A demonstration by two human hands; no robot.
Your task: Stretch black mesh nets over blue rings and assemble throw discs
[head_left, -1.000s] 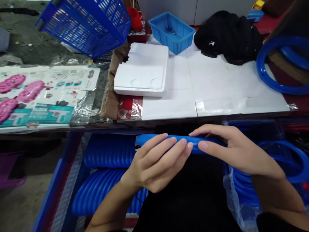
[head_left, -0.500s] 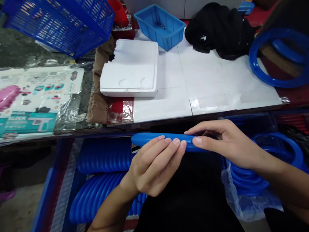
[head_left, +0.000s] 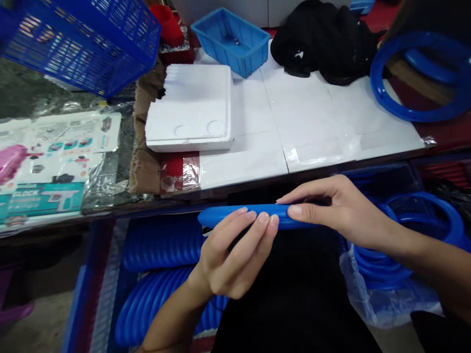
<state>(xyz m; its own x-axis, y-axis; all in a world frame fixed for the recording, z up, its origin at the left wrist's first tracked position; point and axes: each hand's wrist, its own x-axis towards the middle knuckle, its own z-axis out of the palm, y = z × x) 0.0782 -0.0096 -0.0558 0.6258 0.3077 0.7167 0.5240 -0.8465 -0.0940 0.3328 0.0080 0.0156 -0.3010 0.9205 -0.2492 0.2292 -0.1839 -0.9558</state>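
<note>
A blue plastic ring [head_left: 217,214], seen edge-on, is held level in front of my body, just below the bench edge. My left hand [head_left: 239,255] grips its near side, with the fingertips pressed along the rim. From the right, my right hand [head_left: 331,211] pinches the same ring, thumb on the near face and fingers over the top. Its far side and underside are hidden. Rows of stacked blue rings [head_left: 165,245] lie below to the left. More blue rings [head_left: 382,267] sit in a clear plastic bag [head_left: 371,299] at the lower right.
On the bench are a white foam block [head_left: 191,108], a light-blue bin [head_left: 231,41] with small parts, black cloth [head_left: 324,41] and an upright blue ring [head_left: 379,78]. A blue basket [head_left: 91,44] and printed packaging [head_left: 47,196] are at left.
The camera view has shifted slightly, so the bench items sit a little further left. Both hands keep their grip on the ring, almost unchanged.
</note>
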